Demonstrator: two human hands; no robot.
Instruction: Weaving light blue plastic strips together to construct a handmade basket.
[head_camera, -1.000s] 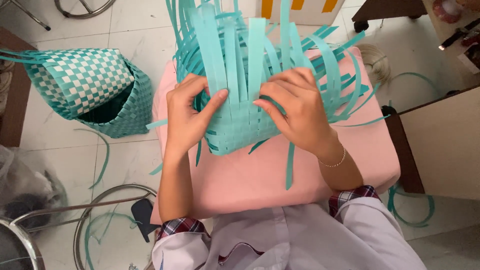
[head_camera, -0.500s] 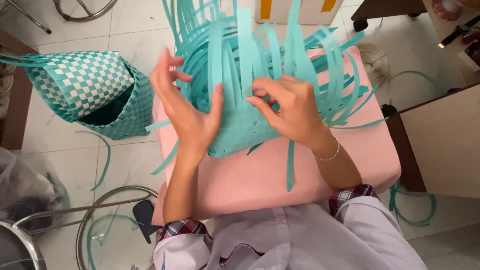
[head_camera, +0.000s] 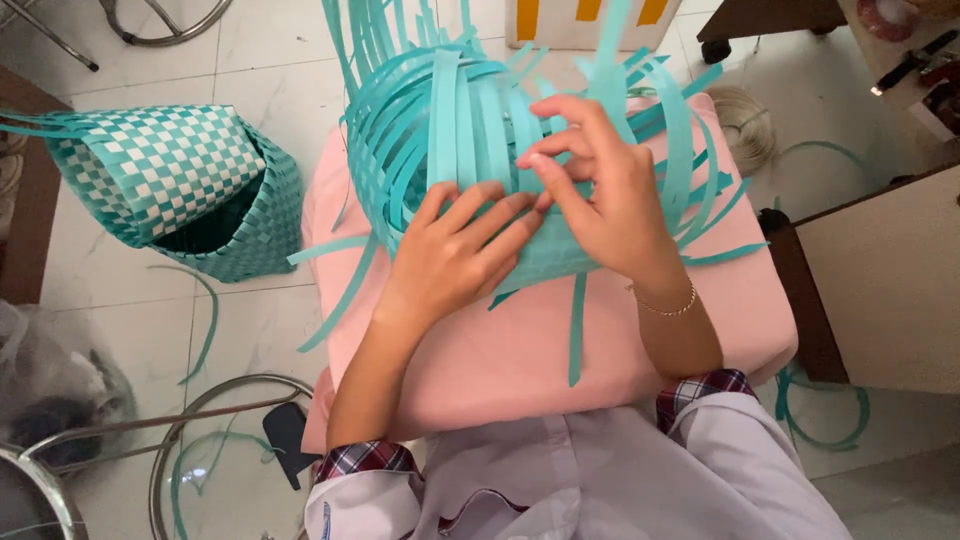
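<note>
— Left hand (head_camera: 455, 255)?
— Laid flat, fingers spread, pressing on the woven teal base (head_camera: 545, 255) atop the pink cushion (head_camera: 500, 350). Grip apart, clamped on nothing; likely pinning the weave down to keep it from sliding.

— Right hand (head_camera: 605, 195)?
— Curled over the base from the far side, thumb and forefinger pinched together on a teal strip (head_camera: 530, 135). Grip closed on that strip, probably to hold it in line among its neighbours.

— And the rest of the strips?
— Loose strips (head_camera: 420, 110) standing up and arching round both hands, fanning out past the cushion edge; one hanging strip (head_camera: 577, 330) draped down the front. Left free, by the look of it, since only the bottom is woven.

— Anything beside the cushion?
— Checked teal-and-white basket (head_camera: 165, 180) tipped on its side on the tiled floor (head_camera: 260, 50), well apart. Metal rings (head_camera: 200, 420) lower left, stray offcuts near them.

— Hard to make out?
— Exact crossing under the right fingertips, buried in strips. Strip tops cut off by the upper edge. Whatever carries the cushion hidden beneath it. Dark heap at the far left too blurred to name.
</note>
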